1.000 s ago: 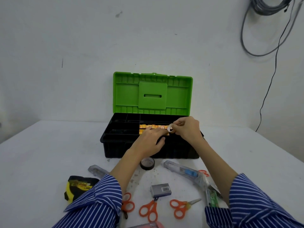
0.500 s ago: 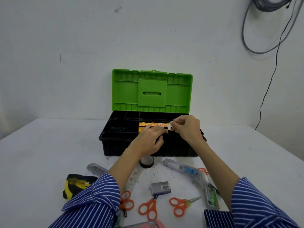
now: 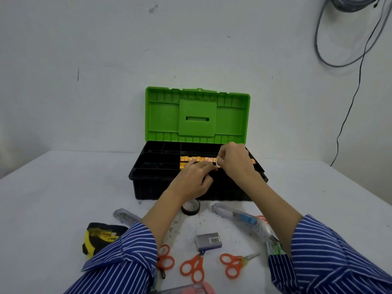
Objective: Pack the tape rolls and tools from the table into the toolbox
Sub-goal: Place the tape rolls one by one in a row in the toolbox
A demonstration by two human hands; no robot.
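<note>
Pinched between my right hand's (image 3: pixel 235 161) curled thumb and fingers: one small white tape roll (image 3: pixel 218 161), held over the toolbox tray. My left hand (image 3: pixel 194 178) curls its fingers down onto the near row of orange-yellow rolls (image 3: pixel 196 159) in that tray; I cannot tell whether it grips one or only presses.

Items, taking the toolbox as landmark:
- Toolbox (image 3: pixel 191 187): black base, divided tray, green lid (image 3: pixel 197 116) standing open at the back. Sits mid-table (image 3: pixel 53 198) by the wall.
- Clear-bodied tool with blue slider (image 3: pixel 237 216): just in front of the toolbox, toward its right.
- Tape measure (image 3: pixel 99 237), yellow and black: well in front, off its left corner.
- Second clear tool (image 3: pixel 125 217): in front, left, partly under my sleeve.
- Three orange scissors (image 3: pixel 194 269): well in front.
- Grey box with barcode (image 3: pixel 209 240): in front, between the toolbox and the scissors.
- Black tape roll (image 3: pixel 191 207): lying flat, just in front of the toolbox wall.
</note>
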